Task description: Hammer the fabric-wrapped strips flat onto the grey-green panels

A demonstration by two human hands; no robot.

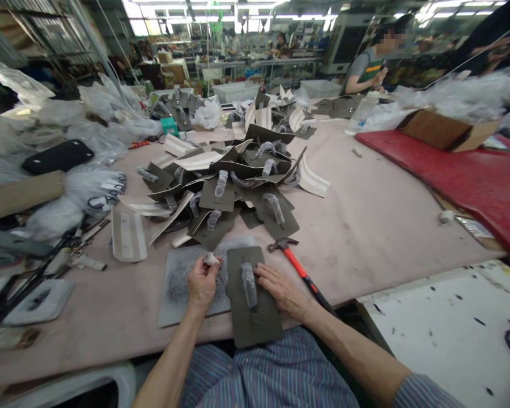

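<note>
My left hand (202,288) is closed around a small whitish cylindrical piece (211,259), whose exact kind I cannot make out. It is above a grey speckled board (170,309) on the table. Beside it, a dark grey-green rectangular panel (242,320) overlaps the board and juts past the table's front edge. A handle wrapped in clear plastic (249,285) runs along the panel's middle. My right hand (285,290) rests at the panel's right edge, fingers stretched out over it. Just beyond that hand lies a claw hammer (297,265) with a red and black handle.
A heap of similar panels (221,192) with wrapped handles covers the table's middle. Plastic bags (97,136) and loose tools crowd the left. On the right are a red sheet (459,170), an open cardboard box (433,127) and a white board (442,323). A person (365,71) is farther back.
</note>
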